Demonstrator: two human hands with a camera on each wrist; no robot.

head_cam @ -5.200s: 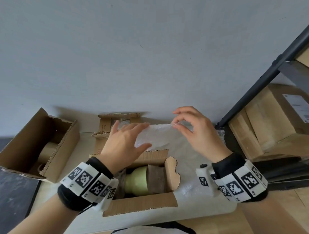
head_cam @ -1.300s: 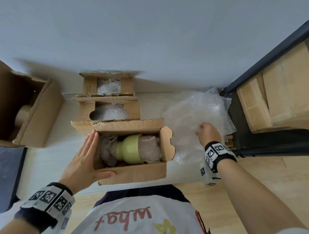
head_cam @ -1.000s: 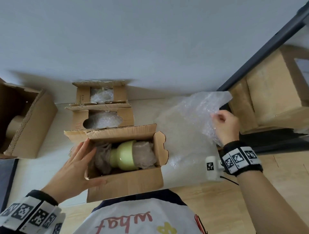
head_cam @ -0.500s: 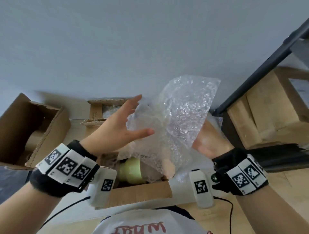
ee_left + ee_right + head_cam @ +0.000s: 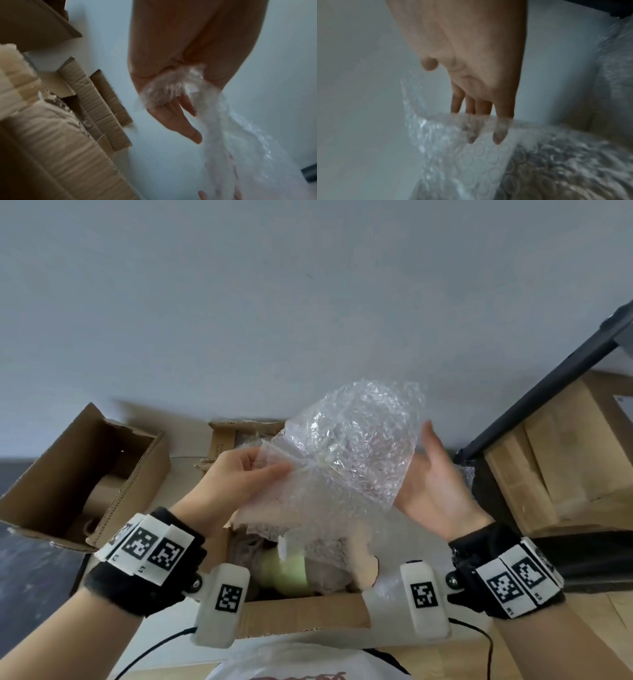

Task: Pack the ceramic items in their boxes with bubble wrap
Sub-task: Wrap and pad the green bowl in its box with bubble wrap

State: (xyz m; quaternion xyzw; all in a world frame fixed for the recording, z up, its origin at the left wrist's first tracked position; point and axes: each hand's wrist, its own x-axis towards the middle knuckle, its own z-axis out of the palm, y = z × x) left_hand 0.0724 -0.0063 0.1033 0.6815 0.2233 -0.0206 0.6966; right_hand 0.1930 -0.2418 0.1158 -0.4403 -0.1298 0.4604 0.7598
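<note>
While half a second ago the left hand (image 5: 236, 481) only lay spread against the bubble wrap sheet (image 5: 342, 460), it now pinches the sheet's left edge between thumb and curled fingers. The right hand (image 5: 431, 491) has come out from behind the sheet and stands with fingers straight, fingertips tucked under its right edge, supporting it without a pinch. Both hold the sheet lifted above the open cardboard box (image 5: 301, 611), where the pale green ceramic vase (image 5: 284, 571) lies on its side between wads of padding. My judgement: the sheet is ready to be folded and laid over the vase.
</note>
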